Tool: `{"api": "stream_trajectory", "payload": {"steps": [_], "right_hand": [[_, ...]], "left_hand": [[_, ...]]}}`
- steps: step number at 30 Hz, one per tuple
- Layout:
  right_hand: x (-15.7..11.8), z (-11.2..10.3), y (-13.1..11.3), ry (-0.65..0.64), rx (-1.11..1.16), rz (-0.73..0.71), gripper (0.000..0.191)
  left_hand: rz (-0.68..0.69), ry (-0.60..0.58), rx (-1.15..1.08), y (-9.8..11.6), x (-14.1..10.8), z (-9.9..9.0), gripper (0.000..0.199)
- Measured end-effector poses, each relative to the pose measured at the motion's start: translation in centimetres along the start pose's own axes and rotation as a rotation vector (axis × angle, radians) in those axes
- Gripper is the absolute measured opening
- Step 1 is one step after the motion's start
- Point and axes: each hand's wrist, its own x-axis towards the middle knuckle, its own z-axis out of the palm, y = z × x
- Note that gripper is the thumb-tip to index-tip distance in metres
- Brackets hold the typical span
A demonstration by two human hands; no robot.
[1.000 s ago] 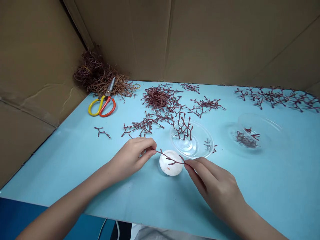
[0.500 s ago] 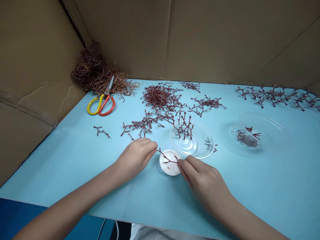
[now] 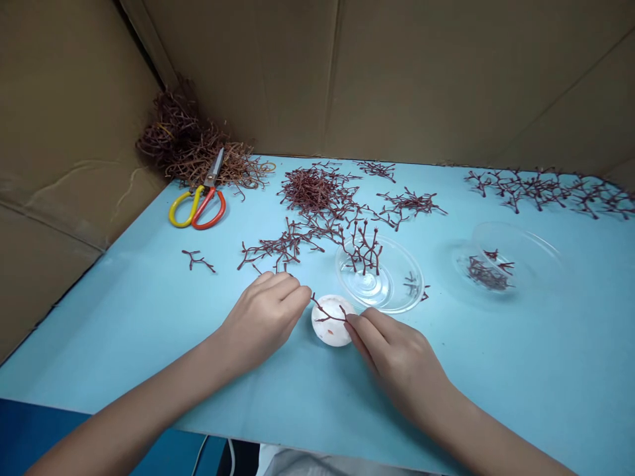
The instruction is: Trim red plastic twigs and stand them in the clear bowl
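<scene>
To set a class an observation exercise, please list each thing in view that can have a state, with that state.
Left hand: fingers closed at the twig's end; grip hidden.
Right hand: pinching the twig.
Twig: held above the white dish.
White dish: uncovered.
Scissors: lying down, blades apparently closed.
Clear shallow dish: open.
Clear tub: holding twig pieces.

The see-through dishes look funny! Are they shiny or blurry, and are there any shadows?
Head view: white glare on the middle dish; head view: the right-hand dish's rim fades into the blue table, its twigs look smudgy; head view: a soft shadow below the right hand.
</scene>
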Motion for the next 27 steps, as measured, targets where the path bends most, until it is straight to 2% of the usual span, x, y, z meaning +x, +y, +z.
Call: {"api": "stream_trajectory", "payload": {"steps": [5,10,14,19,27], "right_hand": [[-0.3,-0.5,0.4,0.039,0.091,0.039,0.024],[-0.6,-1.1,0.7,0.074,0.111,0.072,0.021],[-1.0,-1.1,0.8,0.041,0.104,0.059,0.021],[-1.3,-0.7,1.0,-0.010,0.068,0.007,0.023],[-0.8,-0.6,0.9,-0.017,0.016,-0.039,0.030]], "left_hand": [[-0.029,0.067,-0.043,0.0,0.1,-0.4,0.021],[-0.029,-0.013,-0.155,0.0,0.2,0.2,0.023],[-0.012,-0.083,-0.125,0.2,0.1,0.5,0.023],[0.065,-0.085,-0.057,0.4,-0.1,0.7,0.024],[0.135,-0.077,0.011,0.7,-0.1,1.1,0.027]]}}
